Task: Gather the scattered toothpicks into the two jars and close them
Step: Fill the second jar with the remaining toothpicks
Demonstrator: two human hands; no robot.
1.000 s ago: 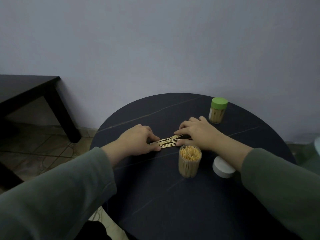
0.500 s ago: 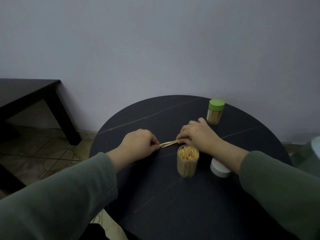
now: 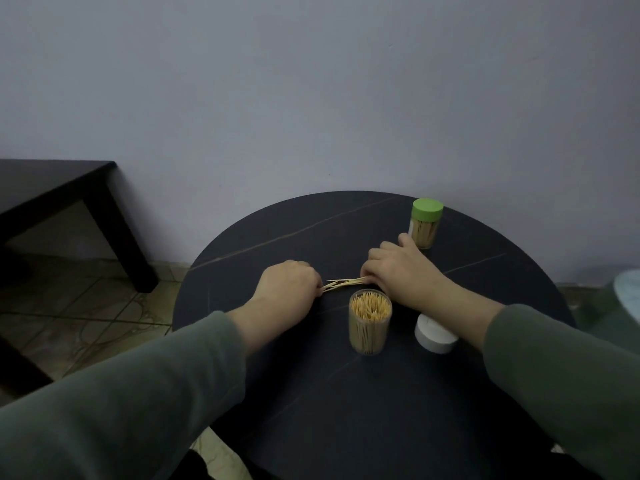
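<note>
A small bundle of toothpicks (image 3: 343,283) lies on the round dark table (image 3: 311,393) between my two hands. My left hand (image 3: 287,289) pinches its left end with curled fingers. My right hand (image 3: 401,271) pinches the right end, fingers curled down onto the table. Just in front of the bundle stands an open clear jar (image 3: 370,321) filled with upright toothpicks. Its white lid (image 3: 434,334) lies on the table to the right, partly under my right forearm. A second jar with a green lid (image 3: 426,221) stands closed behind my right hand.
A dark low table (image 3: 52,188) stands at the left over a tiled floor. A pale wall rises right behind the round table. A pale round object (image 3: 628,292) shows at the right frame edge.
Both hands have drawn the spread toothpicks together into a narrower bundle. The hands now hold its two ends instead of lying over the pile.
</note>
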